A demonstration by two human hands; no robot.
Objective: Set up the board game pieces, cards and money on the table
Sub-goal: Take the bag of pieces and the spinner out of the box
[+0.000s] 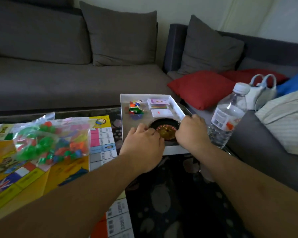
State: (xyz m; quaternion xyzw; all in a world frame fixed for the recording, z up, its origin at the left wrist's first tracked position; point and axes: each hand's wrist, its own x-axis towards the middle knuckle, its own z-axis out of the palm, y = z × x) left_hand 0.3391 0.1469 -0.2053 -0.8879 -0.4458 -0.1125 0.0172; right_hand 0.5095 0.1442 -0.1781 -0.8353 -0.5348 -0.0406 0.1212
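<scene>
A white game box lies on the glass table. Inside it sits a black roulette wheel with a gold centre. My left hand grips the wheel's left rim, and my right hand grips its right rim. Farther back in the box lie a stack of cards and paper money and a small heap of coloured pawns. The yellow game board is spread open on the left, with a clear bag of green and red plastic houses resting on it.
A plastic water bottle stands just right of the box, close to my right wrist. A grey corner sofa wraps round the table, with red cushions, a white bag and folded cloth on its right part.
</scene>
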